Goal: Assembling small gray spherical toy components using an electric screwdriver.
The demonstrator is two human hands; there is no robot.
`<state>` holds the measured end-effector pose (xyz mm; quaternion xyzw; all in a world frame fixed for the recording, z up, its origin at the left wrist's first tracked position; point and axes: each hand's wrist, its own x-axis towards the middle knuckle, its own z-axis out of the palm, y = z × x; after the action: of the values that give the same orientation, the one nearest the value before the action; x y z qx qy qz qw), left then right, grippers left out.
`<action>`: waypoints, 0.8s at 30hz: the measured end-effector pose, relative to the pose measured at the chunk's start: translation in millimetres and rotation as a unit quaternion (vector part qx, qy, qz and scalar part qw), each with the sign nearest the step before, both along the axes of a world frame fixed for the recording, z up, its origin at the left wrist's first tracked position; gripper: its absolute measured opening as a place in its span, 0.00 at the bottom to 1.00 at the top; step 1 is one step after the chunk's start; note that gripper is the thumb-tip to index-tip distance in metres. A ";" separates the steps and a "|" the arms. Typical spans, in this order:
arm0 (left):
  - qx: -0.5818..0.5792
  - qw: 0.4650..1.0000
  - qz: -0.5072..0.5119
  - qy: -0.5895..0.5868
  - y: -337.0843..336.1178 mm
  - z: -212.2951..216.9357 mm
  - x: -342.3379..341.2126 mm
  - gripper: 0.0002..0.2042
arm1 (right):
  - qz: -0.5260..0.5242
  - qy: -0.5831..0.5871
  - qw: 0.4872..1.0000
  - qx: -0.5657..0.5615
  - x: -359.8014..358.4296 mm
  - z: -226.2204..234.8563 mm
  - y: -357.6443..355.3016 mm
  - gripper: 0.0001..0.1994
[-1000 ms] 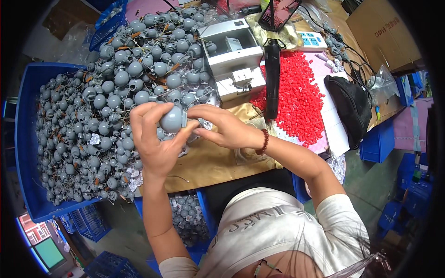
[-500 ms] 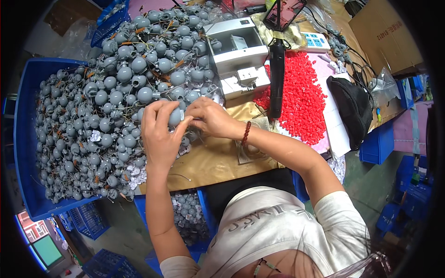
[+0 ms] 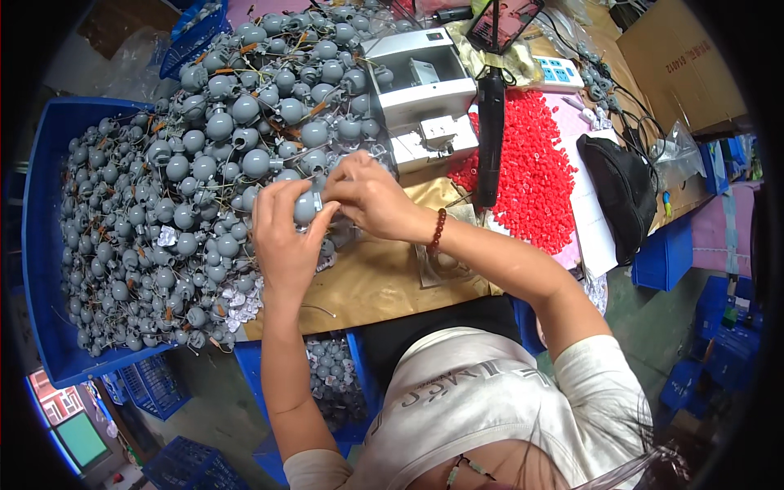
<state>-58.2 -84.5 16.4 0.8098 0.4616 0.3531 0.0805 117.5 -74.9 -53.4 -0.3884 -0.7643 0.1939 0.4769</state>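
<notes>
My left hand [image 3: 283,237] is closed around a grey ball-shaped part [image 3: 305,209], with thumb and fingers on either side of it. Close against its collar end, my right hand [image 3: 365,196] has its fingers pinched together; whatever they grip is hidden or too small to make out. Both hands are just above the near edge of a large heap of similar grey ball parts [image 3: 220,126], some with thin wires and orange-brown strips. A dark red bead bracelet [image 3: 438,230] circles my right wrist.
A blue tray [image 3: 41,245] holds the heap's left side. Beyond my hands stand a white-grey machine [image 3: 425,90] and a black upright phone holder [image 3: 490,135]. Red small parts [image 3: 535,171] are piled at right, beside a black pouch [image 3: 616,196]. Brown paper [image 3: 367,286] covers the near table.
My right hand has risen slightly, its fingers lifting up and away a little. The left hand still holds the grey ball part in nearly the same place.
</notes>
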 end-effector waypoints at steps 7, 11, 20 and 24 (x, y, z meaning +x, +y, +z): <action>-0.001 0.998 0.022 -0.059 -0.2 2.9 2.5 0.18 | 0.023 0.043 0.999 0.001 9.2 16.5 10.2 0.09; -0.048 0.991 0.047 -0.112 -13.7 10.1 0.8 0.14 | 0.097 0.068 0.985 -0.124 30.9 53.2 -3.3 0.07; -0.264 0.948 -0.069 -0.163 -69.1 -38.1 37.5 0.06 | 0.129 0.056 0.930 -0.338 115.4 25.6 -61.2 0.14; -0.308 0.937 -0.053 -0.155 -81.4 -70.8 45.8 0.08 | 0.046 0.052 0.942 -0.330 106.6 -12.0 -73.1 0.12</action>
<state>-12.5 -165.9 -54.3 0.7040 0.4860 0.3096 0.4151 224.1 -148.1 -65.4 -0.4773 -0.6488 0.4768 0.3521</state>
